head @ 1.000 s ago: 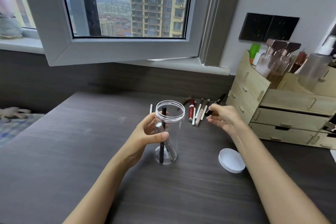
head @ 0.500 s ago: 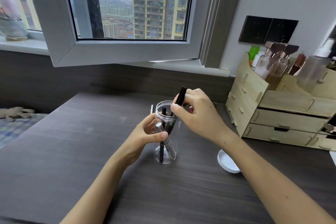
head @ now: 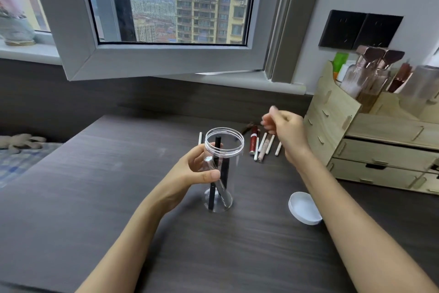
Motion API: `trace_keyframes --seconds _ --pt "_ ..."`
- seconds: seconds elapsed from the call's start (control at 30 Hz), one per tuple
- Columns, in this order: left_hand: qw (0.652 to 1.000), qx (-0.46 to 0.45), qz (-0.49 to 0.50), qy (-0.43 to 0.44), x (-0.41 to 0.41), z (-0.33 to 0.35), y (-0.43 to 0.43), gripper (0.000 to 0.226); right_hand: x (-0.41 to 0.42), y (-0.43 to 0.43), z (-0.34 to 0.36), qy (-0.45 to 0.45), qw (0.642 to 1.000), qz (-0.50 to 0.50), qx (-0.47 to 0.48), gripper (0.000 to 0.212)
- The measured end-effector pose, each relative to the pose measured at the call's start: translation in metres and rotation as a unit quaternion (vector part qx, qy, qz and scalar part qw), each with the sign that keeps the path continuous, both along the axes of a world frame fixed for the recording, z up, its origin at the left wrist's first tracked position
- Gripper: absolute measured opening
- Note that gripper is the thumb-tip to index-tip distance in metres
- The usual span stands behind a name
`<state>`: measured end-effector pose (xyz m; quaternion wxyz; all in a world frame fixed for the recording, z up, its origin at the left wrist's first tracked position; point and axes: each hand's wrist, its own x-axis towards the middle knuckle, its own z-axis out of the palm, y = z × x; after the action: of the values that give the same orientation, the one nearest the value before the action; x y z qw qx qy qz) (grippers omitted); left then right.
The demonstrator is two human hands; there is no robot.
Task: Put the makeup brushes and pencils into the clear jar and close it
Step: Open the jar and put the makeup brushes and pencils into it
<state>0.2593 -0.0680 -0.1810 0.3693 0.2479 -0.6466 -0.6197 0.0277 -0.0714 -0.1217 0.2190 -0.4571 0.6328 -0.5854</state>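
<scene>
The clear jar [head: 234, 174] stands upright and lidless on the dark desk [head: 95, 185]. My left hand [head: 197, 169] grips its side. Inside it lean black sticks [head: 217, 147] and a silver-ended piece. My right hand [head: 285, 131] hovers, blurred, above a row of pencils and brushes [head: 262, 144] lying behind the jar; its fingers are loosely curled and hold nothing I can see. A single white pencil [head: 200, 138] lies left of the jar. The white lid [head: 304, 208] rests upside down to the jar's right.
A wooden drawer organizer [head: 370, 140] with bottles stands at the right. An open window sash [head: 147, 55] overhangs the desk's back. A bed with a soft toy [head: 21, 140] lies to the left.
My right hand dropped a black stick into the jar, then drew back to the right, above the row of pencils. My left hand stayed on the jar.
</scene>
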Motion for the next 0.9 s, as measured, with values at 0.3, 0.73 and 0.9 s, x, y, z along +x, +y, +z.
trace_keyframes --seconds 0.3,0.73,0.9 --pt "1.000 -0.005 0.004 -0.011 0.000 0.001 -0.004 0.070 -0.012 -0.061 -0.053 0.377 0.901 -0.062 0.206 0.035" --pt "1.000 -0.008 0.010 -0.023 0.001 0.002 -0.003 0.066 0.002 -0.073 -0.055 0.377 0.890 -0.094 0.241 0.017" --pt "1.000 -0.009 0.007 -0.026 0.002 0.003 -0.002 0.071 0.011 -0.036 -0.010 -0.051 0.995 -0.038 0.082 0.037"
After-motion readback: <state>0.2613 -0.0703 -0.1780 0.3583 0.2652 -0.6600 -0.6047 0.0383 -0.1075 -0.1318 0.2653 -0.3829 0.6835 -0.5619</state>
